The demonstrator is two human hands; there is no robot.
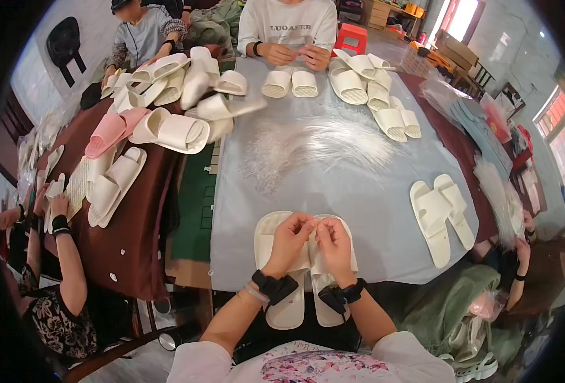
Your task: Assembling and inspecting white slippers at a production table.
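A pair of white slide slippers, the left slipper point(285, 313) and the right slipper point(326, 313), lies side by side at the near table edge, heels overhanging it toward me. Over their toe ends, my left hand point(289, 241) and my right hand point(333, 246) meet, each with thumb and forefinger pinched together. Anything between the fingertips is too small to make out. Beyond my hands, a loose heap of thin clear plastic strands point(340, 143) spreads across the grey-covered table point(238, 198).
Another white pair point(437, 217) lies to the right. More white slippers point(349, 83) are stacked at the far right, and a pile point(180, 131) with a pink slipper point(113, 131) covers the brown table point(135, 236) at left. A person point(289, 32) works opposite; others sit at both sides.
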